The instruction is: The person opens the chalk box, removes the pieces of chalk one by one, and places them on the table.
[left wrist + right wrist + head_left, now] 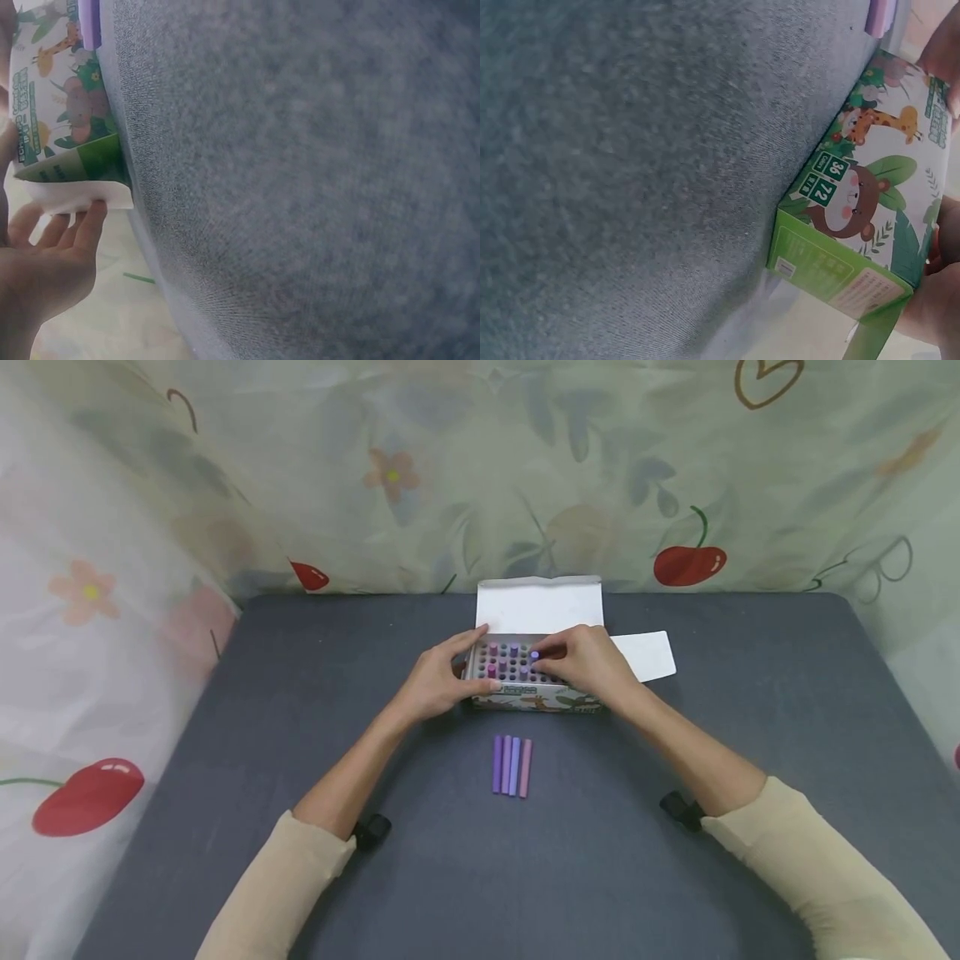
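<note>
A white and green cardboard box [536, 700] with animal pictures stands at the far middle of the table, its lid raised at the back. Inside is a grey holder with rows of round holes, where several pink and purple chalk sticks [492, 671] stand upright. My left hand [433, 681] grips the box's left end, thumb at the front edge and fingers toward the back. Over the holder, my right hand [592, 662] pinches a violet chalk stick [535, 656] by its upper part; the hand hides the holder's right side.
Several purple and pink chalk sticks [506, 764] lie side by side on the dark grey table [525, 877] in front of the box. A white side flap [647, 656] sticks out to the right. Behind the table hangs a patterned curtain [480, 468].
</note>
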Action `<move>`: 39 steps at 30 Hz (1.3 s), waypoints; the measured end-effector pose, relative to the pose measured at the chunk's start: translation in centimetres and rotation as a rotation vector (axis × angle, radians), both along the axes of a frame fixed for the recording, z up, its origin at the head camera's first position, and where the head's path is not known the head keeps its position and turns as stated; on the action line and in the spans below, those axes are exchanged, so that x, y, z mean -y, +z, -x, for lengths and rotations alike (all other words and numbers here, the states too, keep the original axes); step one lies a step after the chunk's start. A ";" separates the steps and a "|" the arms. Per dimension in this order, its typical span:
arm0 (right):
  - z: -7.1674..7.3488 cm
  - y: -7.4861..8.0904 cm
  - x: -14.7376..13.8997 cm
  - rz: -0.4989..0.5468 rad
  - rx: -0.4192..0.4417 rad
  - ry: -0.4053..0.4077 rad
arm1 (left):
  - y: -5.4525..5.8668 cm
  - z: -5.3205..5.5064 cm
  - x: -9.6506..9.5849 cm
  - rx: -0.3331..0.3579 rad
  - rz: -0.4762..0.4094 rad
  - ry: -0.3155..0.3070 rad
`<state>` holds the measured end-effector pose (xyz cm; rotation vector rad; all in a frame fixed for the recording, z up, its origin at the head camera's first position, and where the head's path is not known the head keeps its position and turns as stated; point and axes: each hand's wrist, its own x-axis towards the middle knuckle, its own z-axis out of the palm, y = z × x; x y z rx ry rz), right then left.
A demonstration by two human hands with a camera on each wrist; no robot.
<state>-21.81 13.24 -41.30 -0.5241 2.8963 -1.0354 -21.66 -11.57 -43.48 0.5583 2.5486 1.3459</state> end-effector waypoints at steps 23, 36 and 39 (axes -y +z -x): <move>-0.7 -0.7 -0.4 0.094 -0.134 0.012 | -0.1 0.2 0.0 -0.001 0.004 0.006; -1.1 -1.1 -0.5 0.473 -0.125 -0.011 | 0.0 0.2 0.0 0.001 0.021 0.013; -1.4 -0.8 -0.5 0.562 -0.127 -0.011 | 0.0 0.2 -0.1 0.004 0.018 0.010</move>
